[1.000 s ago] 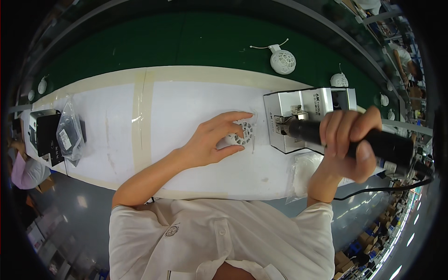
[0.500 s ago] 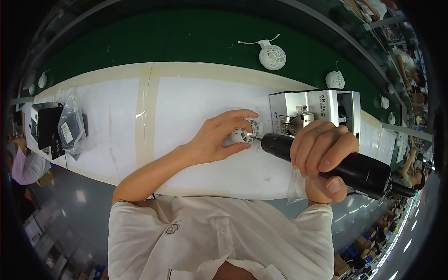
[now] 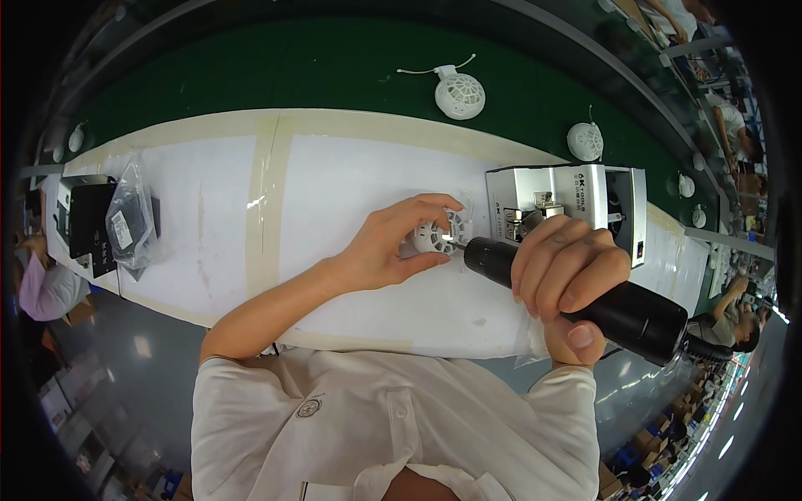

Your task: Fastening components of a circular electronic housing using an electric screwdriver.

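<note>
Dark green matting (image 3: 251, 75) fills the upper part of the frame, and below it a long white worktop (image 3: 351, 175) edged with beige tape curves across the middle. Near the centre, a small round white slotted plastic piece (image 3: 431, 240) lies on the worktop, its left side covered by the left hand (image 3: 391, 249), whose thumb and fingers are half curled around it. Right of centre, the right hand (image 3: 572, 271) is wrapped firmly around a thick black cylindrical power screwdriver (image 3: 643, 321); its thin bit points left at the slotted piece's right edge, though whether they touch cannot be told.

Hand and tool partly hide a silver metal box with black edges (image 3: 576, 188) behind them, at right. A crinkled clear plastic bag (image 3: 533, 338) shows by the right wrist, mostly covered. At far left, a black-and-silver box (image 3: 90, 219) stands with a clear plastic bag holding something dark (image 3: 131, 221) against it. On the matting, a round white lattice shell with two wires (image 3: 461, 98) sits at upper centre, and a similar white shell (image 3: 585, 142) sits at upper right.
</note>
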`<action>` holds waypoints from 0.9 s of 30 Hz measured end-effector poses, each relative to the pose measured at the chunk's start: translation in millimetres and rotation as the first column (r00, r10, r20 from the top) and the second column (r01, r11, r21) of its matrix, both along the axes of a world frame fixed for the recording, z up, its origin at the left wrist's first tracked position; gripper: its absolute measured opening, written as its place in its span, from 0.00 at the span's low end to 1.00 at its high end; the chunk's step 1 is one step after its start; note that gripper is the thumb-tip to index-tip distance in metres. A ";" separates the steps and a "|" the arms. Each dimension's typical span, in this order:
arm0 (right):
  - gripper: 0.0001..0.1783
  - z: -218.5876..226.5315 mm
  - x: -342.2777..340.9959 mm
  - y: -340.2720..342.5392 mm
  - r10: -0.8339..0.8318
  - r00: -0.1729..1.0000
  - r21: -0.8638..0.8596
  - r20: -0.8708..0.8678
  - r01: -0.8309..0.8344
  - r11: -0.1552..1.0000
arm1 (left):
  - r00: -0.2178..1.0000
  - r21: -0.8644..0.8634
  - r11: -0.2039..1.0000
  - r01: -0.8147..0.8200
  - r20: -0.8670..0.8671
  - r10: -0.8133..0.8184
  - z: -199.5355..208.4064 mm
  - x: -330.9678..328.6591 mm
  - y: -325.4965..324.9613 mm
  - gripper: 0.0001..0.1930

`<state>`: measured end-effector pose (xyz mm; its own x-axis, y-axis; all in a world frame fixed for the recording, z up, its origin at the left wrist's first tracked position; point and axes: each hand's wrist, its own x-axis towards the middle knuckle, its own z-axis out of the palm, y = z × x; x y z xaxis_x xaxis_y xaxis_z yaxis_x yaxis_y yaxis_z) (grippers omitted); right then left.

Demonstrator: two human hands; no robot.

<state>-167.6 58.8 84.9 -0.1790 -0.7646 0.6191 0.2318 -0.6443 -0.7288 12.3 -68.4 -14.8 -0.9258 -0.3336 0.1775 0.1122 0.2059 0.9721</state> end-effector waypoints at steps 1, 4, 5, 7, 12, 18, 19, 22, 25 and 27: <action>0.10 0.0 1.1 0.3 0.016 1.000 -0.001 0.024 -0.016 1.000 | 1.000 0.022 1.000 -0.002 0.016 0.001 1.2 1.7 -0.2 0.22; 0.10 9.4 -7.1 4.6 0.062 0.995 0.000 0.072 -0.063 0.998 | 0.987 0.124 0.986 0.111 0.102 -0.124 17.9 17.0 -27.6 0.23; 0.10 16.7 -16.8 9.1 0.138 0.986 -0.062 0.092 -0.133 0.989 | 0.905 0.133 0.925 0.357 0.196 -0.378 26.5 34.2 -50.7 0.26; 0.11 36.6 -35.6 27.9 0.154 0.984 -0.142 0.089 -0.140 0.980 | 0.678 0.312 0.705 0.636 0.210 -0.705 47.2 58.2 -82.1 0.26; 0.12 40.4 -44.8 32.3 0.014 0.999 -0.118 0.040 -0.010 0.993 | 0.722 0.310 0.860 0.404 0.469 -0.508 115.2 70.9 -114.6 0.18; 0.13 53.3 -40.5 31.4 -0.071 0.997 -0.147 -0.042 0.064 0.987 | 0.965 -0.778 0.609 -0.154 0.014 0.262 88.4 -11.5 -108.8 0.23; 0.13 55.8 -40.8 33.0 -0.102 0.994 -0.158 -0.047 0.093 0.983 | 0.965 -0.776 0.609 -0.162 0.004 0.262 78.3 -26.6 -113.0 0.23; 0.14 63.1 -41.2 37.9 -0.174 0.983 -0.179 -0.058 0.161 0.970 | 0.967 -0.994 0.035 0.106 0.111 0.228 58.8 -71.5 -128.5 0.26; 0.13 67.9 -37.3 41.8 -0.281 0.954 -0.098 -0.107 0.271 0.958 | 0.949 -0.974 0.124 0.188 0.213 0.232 58.5 -81.7 -140.7 0.26; 0.13 66.1 -37.0 44.0 -0.339 0.933 -0.065 -0.123 0.333 0.941 | 0.975 -0.879 0.475 0.037 0.136 0.177 65.4 -74.9 -131.0 0.25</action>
